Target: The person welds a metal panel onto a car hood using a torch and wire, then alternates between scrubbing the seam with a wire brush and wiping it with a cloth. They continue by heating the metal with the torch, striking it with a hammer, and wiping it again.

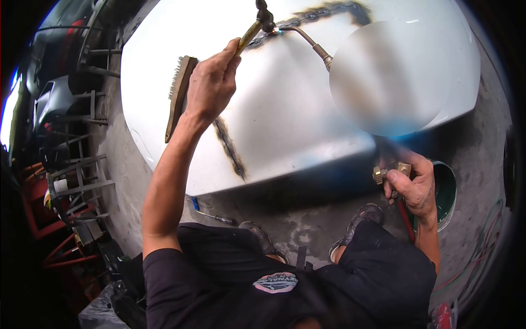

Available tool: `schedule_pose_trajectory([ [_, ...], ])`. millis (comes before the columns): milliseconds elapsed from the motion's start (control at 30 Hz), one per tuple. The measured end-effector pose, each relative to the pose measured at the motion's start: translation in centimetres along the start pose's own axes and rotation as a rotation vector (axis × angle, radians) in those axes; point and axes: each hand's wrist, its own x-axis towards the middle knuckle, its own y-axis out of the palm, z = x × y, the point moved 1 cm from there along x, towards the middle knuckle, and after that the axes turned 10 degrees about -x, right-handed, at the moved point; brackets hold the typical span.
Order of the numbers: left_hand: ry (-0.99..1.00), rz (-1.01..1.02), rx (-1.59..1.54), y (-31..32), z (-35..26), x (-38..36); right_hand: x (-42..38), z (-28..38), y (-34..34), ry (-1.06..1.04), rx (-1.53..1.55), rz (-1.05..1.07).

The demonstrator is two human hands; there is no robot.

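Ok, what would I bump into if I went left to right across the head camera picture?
Metal stands → wire brush → left hand → hammer head → bent torch tip → right hand.

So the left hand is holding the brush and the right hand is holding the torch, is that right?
Not quite. The head view shows the left hand holding a hammer, not the brush, which lies on the white panel next to that hand. The right hand is holding the torch, just as you said.
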Motion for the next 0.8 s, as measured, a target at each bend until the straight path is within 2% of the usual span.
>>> schedule_pose_trajectory([
  [167, 0.166, 0.032, 0.147, -0.6, 0.1, 0.6, 0.0, 0.2, 0.1, 0.015, -0.005, 0.000],
  [267, 0.087, 0.103, 0.193, -0.9, -0.7, 0.6, 0.1, 0.1, 0.1, -0.003, -0.015, -0.004],
  [300, 0.086, 0.103, 0.193, -0.8, -0.3, 0.6, 0.1, 0.2, 0.1, -0.002, -0.015, -0.003],
  [367, 0.242, 0.011, 0.147, -0.4, 0.6, 0.7, 0.1, 0.2, 0.1, -0.001, -0.020, -0.007],
  [567, 0.310, 0.003, 0.198, -0.1, 1.6, 0.6, 0.2, 0.3, 0.1, 0.003, -0.009, 0.003],
  [667, 0.205, 0.054, 0.190, -0.3, 1.4, 0.6, 0.3, 0.2, 0.1, 0.006, -0.023, -0.002],
  [800, 0.226, 0.053, 0.207, -0.2, 1.6, 0.6, 0.3, 0.2, 0.0, 0.003, -0.030, 0.002],
])
